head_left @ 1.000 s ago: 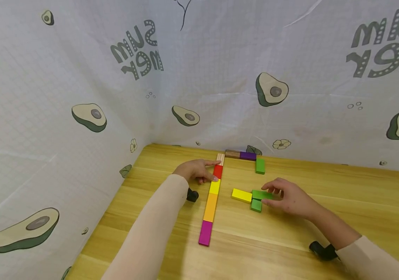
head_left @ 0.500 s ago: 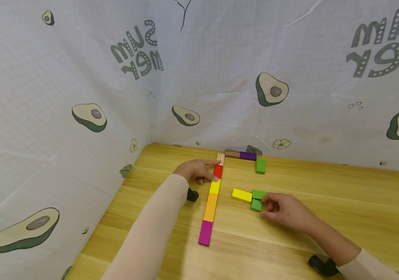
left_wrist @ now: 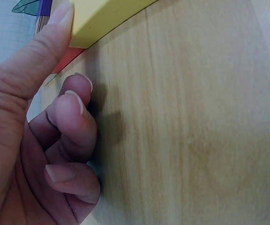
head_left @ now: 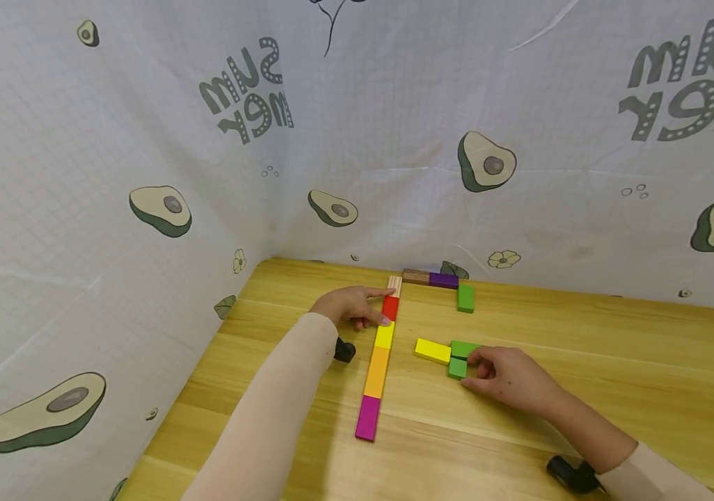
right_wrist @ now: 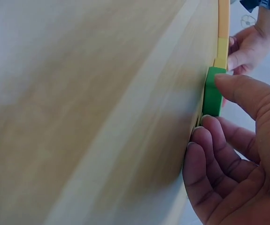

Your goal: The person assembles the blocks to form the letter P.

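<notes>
A row of flat blocks runs up the table in the head view: magenta (head_left: 367, 417), orange (head_left: 376, 372), yellow block (head_left: 385, 335), red block (head_left: 391, 308) and striped wood block (head_left: 395, 284). My left hand (head_left: 351, 305) rests on its far end, index finger on the striped block and thumb where red meets yellow. Its other fingers are bent. To the right, a small green block (head_left: 457, 369) lies between the thumb and index finger of my right hand (head_left: 513, 376). It sits against a longer green block (head_left: 464, 348), partly covered by my fingers. A second yellow block (head_left: 433, 351) adjoins on the left.
A brown block (head_left: 416, 277), a purple block (head_left: 444, 280) and another green block (head_left: 466, 298) lie by the back wall. Patterned white cloth (head_left: 394, 139) hangs behind and at left. Black wrist devices (head_left: 573, 475) sit by both wrists.
My right hand has come down and nearer from the longer green block to the small green one, which has shifted slightly left. My left hand stays where it was.
</notes>
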`<state>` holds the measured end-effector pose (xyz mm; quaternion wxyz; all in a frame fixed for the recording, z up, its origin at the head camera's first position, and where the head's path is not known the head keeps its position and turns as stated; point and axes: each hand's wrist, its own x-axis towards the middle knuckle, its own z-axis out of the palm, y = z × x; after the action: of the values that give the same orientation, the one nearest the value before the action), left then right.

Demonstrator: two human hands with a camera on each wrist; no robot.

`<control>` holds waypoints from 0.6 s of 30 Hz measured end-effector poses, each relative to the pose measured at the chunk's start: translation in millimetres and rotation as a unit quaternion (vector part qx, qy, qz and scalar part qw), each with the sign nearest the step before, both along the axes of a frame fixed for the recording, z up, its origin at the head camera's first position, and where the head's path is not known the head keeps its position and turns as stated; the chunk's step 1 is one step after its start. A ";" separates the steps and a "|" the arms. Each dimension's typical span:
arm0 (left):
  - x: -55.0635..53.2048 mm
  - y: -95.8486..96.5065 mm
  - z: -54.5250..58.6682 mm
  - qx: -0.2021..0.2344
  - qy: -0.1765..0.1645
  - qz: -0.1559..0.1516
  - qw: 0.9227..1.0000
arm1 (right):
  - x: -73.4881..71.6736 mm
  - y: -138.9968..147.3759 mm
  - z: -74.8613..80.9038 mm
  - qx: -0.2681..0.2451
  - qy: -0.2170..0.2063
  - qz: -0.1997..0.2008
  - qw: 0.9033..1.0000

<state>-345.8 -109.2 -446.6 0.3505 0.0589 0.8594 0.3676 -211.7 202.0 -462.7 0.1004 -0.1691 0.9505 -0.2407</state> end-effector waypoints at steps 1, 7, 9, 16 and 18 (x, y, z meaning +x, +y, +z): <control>-0.3 0.0 -0.3 0.001 0.000 0.000 1.000 | -0.2 -0.5 0.0 0.000 0.003 0.001 1.000; -1.2 0.4 -1.7 0.011 -0.007 0.002 1.000 | -1.6 -2.2 -1.1 -0.002 0.018 0.010 1.000; -0.9 0.5 -1.6 0.018 -0.012 0.004 1.000 | -1.8 -2.6 -1.0 -0.003 0.019 0.014 1.000; -1.0 0.2 -1.8 0.021 -0.016 0.007 1.000 | -2.4 -3.7 1.2 -0.012 0.012 0.025 1.000; -1.4 0.0 -2.2 0.024 -0.018 0.011 0.999 | -3.0 -4.0 2.5 -0.018 0.010 0.028 0.999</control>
<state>-347.2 -109.1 -448.7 0.3602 0.0511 0.8446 0.3929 -214.6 198.0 -460.2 0.0943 -0.2003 0.9418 -0.2531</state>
